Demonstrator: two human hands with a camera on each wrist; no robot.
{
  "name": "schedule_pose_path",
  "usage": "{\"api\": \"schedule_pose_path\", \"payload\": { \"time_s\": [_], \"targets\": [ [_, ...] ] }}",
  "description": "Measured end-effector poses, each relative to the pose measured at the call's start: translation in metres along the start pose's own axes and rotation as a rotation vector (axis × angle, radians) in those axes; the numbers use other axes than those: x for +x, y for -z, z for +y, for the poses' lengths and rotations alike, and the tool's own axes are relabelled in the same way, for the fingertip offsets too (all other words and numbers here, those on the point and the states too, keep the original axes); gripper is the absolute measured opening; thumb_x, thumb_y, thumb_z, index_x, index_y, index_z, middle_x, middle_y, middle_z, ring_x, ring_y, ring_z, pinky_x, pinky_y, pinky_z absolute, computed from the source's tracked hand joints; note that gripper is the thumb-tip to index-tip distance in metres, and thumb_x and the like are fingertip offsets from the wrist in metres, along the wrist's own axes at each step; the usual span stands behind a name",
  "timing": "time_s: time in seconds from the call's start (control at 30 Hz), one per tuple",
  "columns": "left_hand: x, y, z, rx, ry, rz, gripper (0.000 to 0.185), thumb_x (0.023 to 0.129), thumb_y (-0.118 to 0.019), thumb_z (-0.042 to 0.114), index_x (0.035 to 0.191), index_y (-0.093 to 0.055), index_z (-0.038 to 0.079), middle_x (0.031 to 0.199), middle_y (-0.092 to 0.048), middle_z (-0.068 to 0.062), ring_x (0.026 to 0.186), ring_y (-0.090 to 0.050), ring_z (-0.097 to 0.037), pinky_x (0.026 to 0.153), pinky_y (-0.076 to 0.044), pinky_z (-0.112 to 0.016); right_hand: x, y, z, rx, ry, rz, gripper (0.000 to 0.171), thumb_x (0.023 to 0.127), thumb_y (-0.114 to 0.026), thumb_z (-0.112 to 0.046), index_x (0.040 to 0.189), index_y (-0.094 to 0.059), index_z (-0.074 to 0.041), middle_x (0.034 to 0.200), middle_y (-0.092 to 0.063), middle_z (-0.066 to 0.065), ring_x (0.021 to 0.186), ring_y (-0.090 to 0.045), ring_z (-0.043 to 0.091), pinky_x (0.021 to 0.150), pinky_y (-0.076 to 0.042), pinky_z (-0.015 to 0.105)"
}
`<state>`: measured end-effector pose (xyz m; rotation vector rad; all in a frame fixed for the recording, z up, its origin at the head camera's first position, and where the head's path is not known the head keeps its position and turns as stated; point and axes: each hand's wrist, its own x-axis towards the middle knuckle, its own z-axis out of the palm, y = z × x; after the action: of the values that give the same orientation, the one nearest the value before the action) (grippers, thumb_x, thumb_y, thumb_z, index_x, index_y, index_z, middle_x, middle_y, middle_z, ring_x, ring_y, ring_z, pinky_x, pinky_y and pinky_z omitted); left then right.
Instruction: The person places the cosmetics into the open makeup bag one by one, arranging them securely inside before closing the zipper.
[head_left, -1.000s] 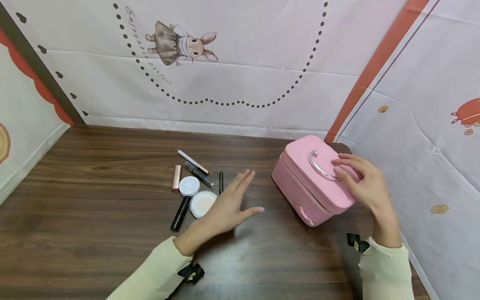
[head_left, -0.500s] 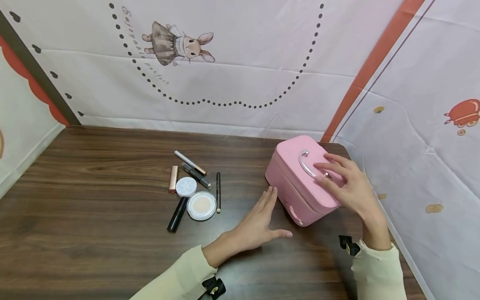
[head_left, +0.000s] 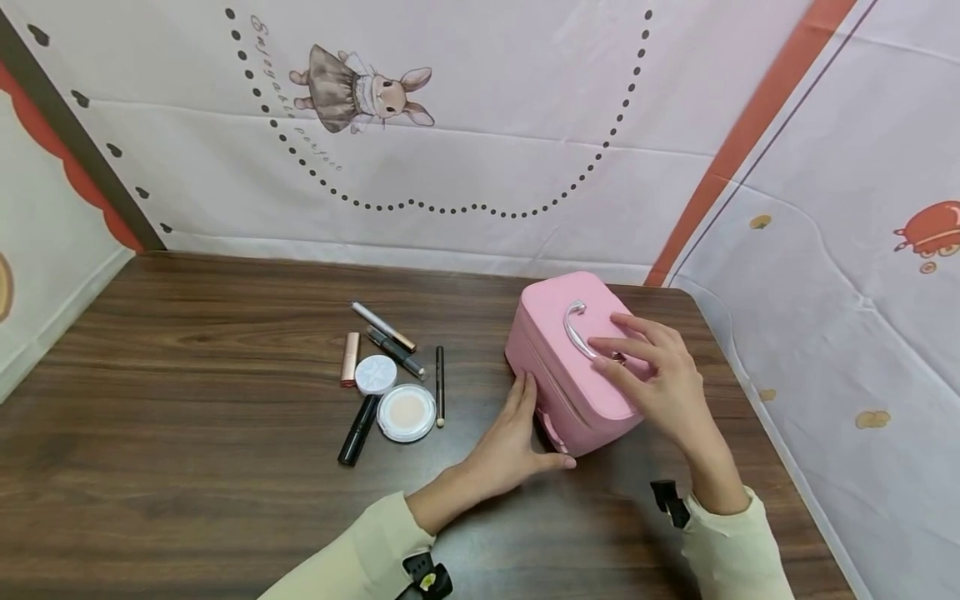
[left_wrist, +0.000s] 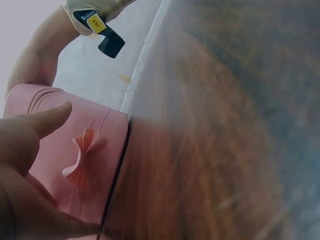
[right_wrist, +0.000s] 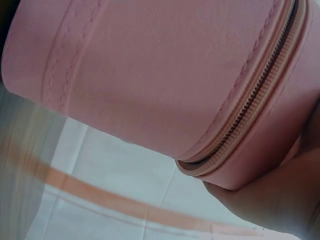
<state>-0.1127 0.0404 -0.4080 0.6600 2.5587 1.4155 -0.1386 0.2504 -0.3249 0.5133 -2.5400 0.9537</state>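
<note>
A pink zippered cosmetic case (head_left: 558, 333) stands closed on the wooden table, with a curved silver handle (head_left: 572, 332) on its lid. Spread over the lid beside the handle, my right hand (head_left: 663, 379) rests its fingers on top, its palm toward the case's right side. My left hand (head_left: 504, 450) lies against the near left side of the case, fingers straight and thumb apart. In the left wrist view a pink bow-shaped tab (left_wrist: 82, 157) shows on the case wall near that thumb. The right wrist view shows the case's zipper (right_wrist: 250, 102) running along below the lid.
Left of the case lie an open-faced white compact (head_left: 406, 413), a round white jar (head_left: 376, 375), a rose-gold tube (head_left: 350, 359), a black tube (head_left: 358, 431), a thin black pencil (head_left: 440, 387) and two more pen-like sticks (head_left: 383, 326). Printed cloth walls (head_left: 480, 150) border the table.
The pink case has slid left across the table with my right hand on it. My left hand has moved right, away from the cosmetics, and now meets the case's side.
</note>
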Motion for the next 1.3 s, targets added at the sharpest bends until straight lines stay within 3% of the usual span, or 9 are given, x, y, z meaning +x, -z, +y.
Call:
{"api": "schedule_pose_path", "payload": {
  "time_s": [0.23,0.4,0.6,0.8,0.97,1.13,1.23,1.3],
  "targets": [
    [-0.003,0.003,-0.003,-0.021,0.047,0.086,0.124,0.069,-0.085,0.038,0.148,-0.001,-0.008,0.154,0.004,-0.027,0.142,-0.005,-0.032,0.110,-0.024,-0.044,-0.003,-0.021,-0.020,0.015,0.015,0.091,0.019,0.078,-0.079,-0.019,0.097,-0.078,-0.019,0.125,-0.061,0.003,0.124,-0.042,0.027,0.088,-0.033,0.055],
    [-0.004,0.008,-0.007,-0.012,0.042,0.157,0.127,0.067,-0.087,0.038,0.146,-0.002,-0.013,0.153,0.001,-0.032,0.141,-0.009,-0.036,0.109,-0.025,-0.045,-0.004,-0.036,-0.035,0.007,0.000,0.124,0.017,0.078,-0.079,-0.020,0.094,-0.078,-0.018,0.123,-0.062,0.003,0.125,-0.040,0.029,0.088,-0.033,0.060],
    [-0.012,0.024,-0.014,-0.003,0.039,0.160,0.128,0.067,-0.086,0.041,0.148,0.000,-0.010,0.154,-0.001,-0.030,0.142,-0.008,-0.034,0.109,-0.025,-0.045,-0.005,-0.047,-0.051,-0.032,-0.010,0.074,0.019,0.083,-0.073,-0.021,0.102,-0.076,-0.020,0.130,-0.058,0.002,0.129,-0.035,0.032,0.083,-0.034,0.068],
    [-0.018,0.038,-0.017,0.003,0.038,0.149,0.125,0.068,-0.086,0.039,0.149,-0.001,-0.006,0.155,-0.002,-0.026,0.141,-0.012,-0.033,0.109,-0.025,-0.046,-0.002,-0.048,-0.061,-0.068,0.129,0.011,0.024,0.085,-0.068,-0.018,0.108,-0.073,-0.015,0.131,-0.054,0.017,0.127,-0.034,0.045,0.101,-0.026,0.060],
    [-0.019,0.041,-0.015,0.013,0.023,0.145,0.126,0.069,-0.084,0.044,0.150,-0.001,-0.004,0.155,-0.003,-0.025,0.142,-0.011,-0.032,0.109,-0.024,-0.046,0.006,-0.046,-0.063,-0.053,0.167,0.019,0.022,0.081,-0.075,-0.015,0.102,-0.074,-0.008,0.129,-0.054,0.022,0.128,-0.039,0.043,0.104,-0.028,0.058],
    [-0.020,0.044,-0.015,0.026,0.021,0.147,0.124,0.071,-0.082,0.045,0.151,0.000,-0.001,0.156,-0.004,-0.024,0.141,-0.016,-0.033,0.108,-0.027,-0.048,0.017,-0.053,-0.069,-0.058,0.163,0.038,0.020,0.078,-0.079,-0.014,0.094,-0.073,-0.003,0.116,-0.063,0.013,0.110,-0.057,0.026,0.087,-0.047,0.041],
    [-0.021,0.045,-0.015,0.031,0.010,0.151,0.124,0.071,-0.082,0.045,0.152,0.000,0.000,0.156,-0.005,-0.023,0.141,-0.016,-0.033,0.107,-0.029,-0.049,0.021,-0.059,-0.071,-0.068,0.168,0.076,0.014,0.078,-0.079,-0.010,0.085,-0.069,-0.003,0.096,-0.064,0.008,0.087,-0.057,0.019,0.069,-0.047,0.033],
    [-0.021,0.046,-0.016,0.031,0.001,0.153,0.124,0.071,-0.082,0.046,0.152,0.000,0.000,0.156,-0.005,-0.024,0.141,-0.016,-0.032,0.107,-0.028,-0.048,0.021,-0.062,-0.072,-0.062,0.174,0.101,0.014,0.078,-0.078,-0.006,0.081,-0.065,-0.004,0.085,-0.060,0.006,0.079,-0.053,0.018,0.065,-0.044,0.031]
  ]
}}
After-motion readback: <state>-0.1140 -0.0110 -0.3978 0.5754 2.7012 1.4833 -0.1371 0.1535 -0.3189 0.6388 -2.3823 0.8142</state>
